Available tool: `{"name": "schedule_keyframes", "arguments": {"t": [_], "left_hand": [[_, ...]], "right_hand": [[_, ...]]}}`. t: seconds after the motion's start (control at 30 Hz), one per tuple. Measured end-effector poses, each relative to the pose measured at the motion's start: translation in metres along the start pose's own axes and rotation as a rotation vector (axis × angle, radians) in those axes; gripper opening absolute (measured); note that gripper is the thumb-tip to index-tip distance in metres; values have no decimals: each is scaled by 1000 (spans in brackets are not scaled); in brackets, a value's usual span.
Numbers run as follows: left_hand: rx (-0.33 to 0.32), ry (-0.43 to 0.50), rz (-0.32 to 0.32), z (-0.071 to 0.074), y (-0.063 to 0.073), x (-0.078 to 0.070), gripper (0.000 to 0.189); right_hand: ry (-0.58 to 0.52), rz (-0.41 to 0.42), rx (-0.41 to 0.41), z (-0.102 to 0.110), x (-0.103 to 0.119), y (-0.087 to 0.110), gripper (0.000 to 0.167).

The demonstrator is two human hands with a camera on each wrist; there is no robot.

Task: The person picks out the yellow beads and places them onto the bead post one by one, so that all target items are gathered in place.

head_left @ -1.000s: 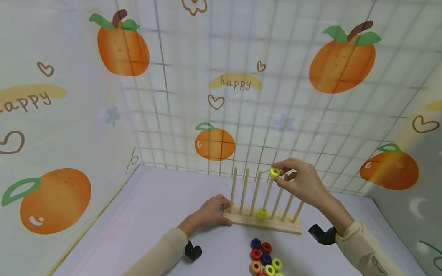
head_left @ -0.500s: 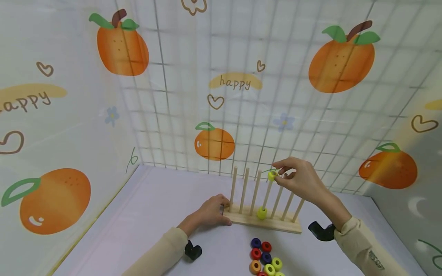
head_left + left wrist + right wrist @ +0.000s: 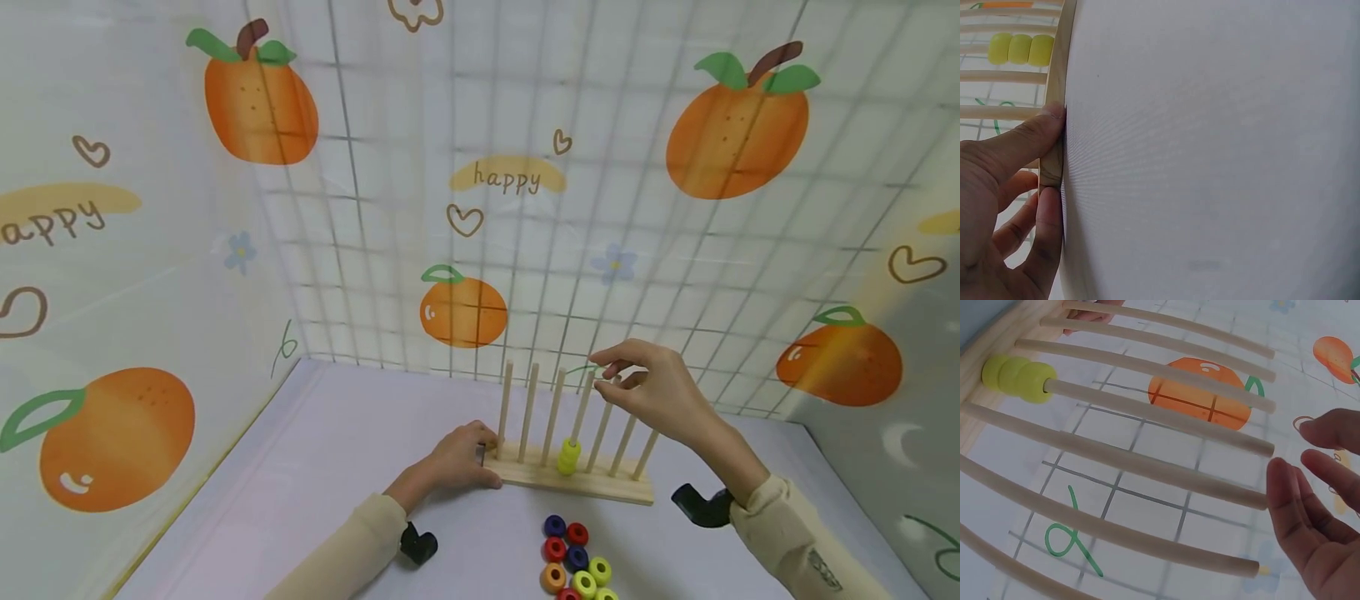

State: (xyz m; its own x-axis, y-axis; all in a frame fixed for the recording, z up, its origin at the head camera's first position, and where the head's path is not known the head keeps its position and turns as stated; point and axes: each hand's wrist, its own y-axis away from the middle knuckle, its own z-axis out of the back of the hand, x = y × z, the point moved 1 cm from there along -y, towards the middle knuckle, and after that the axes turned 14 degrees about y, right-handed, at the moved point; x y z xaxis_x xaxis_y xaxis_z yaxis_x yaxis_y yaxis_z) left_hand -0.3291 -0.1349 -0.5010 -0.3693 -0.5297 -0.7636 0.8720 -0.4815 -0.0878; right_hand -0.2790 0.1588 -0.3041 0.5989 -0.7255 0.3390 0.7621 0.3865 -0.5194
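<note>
A wooden peg stand (image 3: 611,489) has several upright pegs on a flat base. Three yellow beads (image 3: 1020,49) are stacked at the bottom of its middle peg, clearest in the two wrist views. My left hand (image 3: 455,457) grips the left end of the base; in the left wrist view the thumb lies along one side and the fingers are at the end. Beside the top of the beaded peg, my right hand (image 3: 651,385) has its thumb and fingertips apart with nothing between them, as the right wrist view also shows.
Loose beads in blue, red, orange (image 3: 553,577) and yellow (image 3: 599,571) lie on the white table in front of the stand, some cut off by the frame's bottom edge. A patterned sheet over a wire grid (image 3: 405,250) rises behind.
The yellow bead pinched by my right hand was put over the middle peg, let go, and dropped onto the stack. The right hand stays near the peg's top; the left hand keeps its hold.
</note>
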Motion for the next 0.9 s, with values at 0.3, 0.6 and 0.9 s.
{"name": "schedule_keyframes", "arguments": {"t": [0.3, 0.6, 0.9], "left_hand": [[-6, 2, -12, 0, -2, 0, 67], [-2, 5, -5, 2, -2, -1, 68], [-3, 22, 13, 0, 0, -2, 69]], "right_hand": [[5, 13, -38, 5, -5, 12, 27], [28, 7, -51, 11, -15, 31, 26], [23, -67, -25, 10, -29, 52, 27]]}}
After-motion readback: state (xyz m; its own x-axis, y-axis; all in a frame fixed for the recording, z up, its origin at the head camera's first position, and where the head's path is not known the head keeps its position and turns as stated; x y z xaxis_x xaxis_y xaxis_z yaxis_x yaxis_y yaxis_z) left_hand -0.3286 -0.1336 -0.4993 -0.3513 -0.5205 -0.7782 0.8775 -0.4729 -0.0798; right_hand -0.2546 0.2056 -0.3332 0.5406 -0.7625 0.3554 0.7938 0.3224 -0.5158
